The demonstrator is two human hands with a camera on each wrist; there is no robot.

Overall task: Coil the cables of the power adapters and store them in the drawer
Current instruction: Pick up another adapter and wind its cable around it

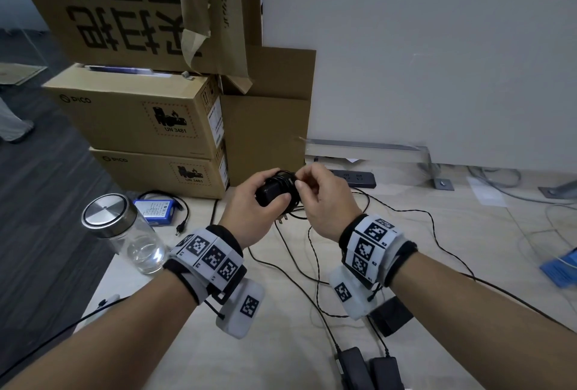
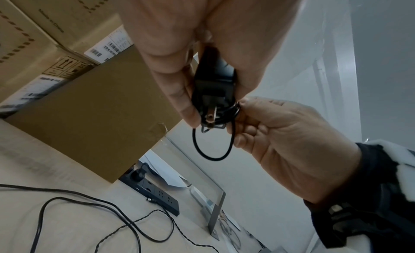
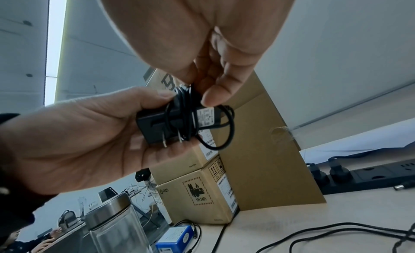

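Observation:
My left hand (image 1: pixel 274 187) grips a small black power adapter (image 1: pixel 268 196) above the desk, plug prongs (image 3: pixel 165 141) pointing down. Its thin black cable is wound in several turns round the body, and a short loop (image 2: pixel 211 159) hangs free. My right hand (image 1: pixel 299 178) pinches the cable against the adapter's right end between thumb and forefinger. Three more black adapters (image 1: pixel 390 316) (image 1: pixel 354 364) (image 1: pixel 385 372) lie on the desk near me. Their loose cables (image 1: pixel 315 267) sprawl under my wrists. No drawer is in view.
A glass jar with a metal lid (image 1: pixel 125 233) and a blue battery pack (image 1: pixel 154 210) stand at the left. Stacked cardboard boxes (image 1: pixel 140 117) rise behind them. A black power strip (image 1: pixel 356 178) lies by the white partition (image 1: pixel 437 61). The desk's left edge drops to dark floor.

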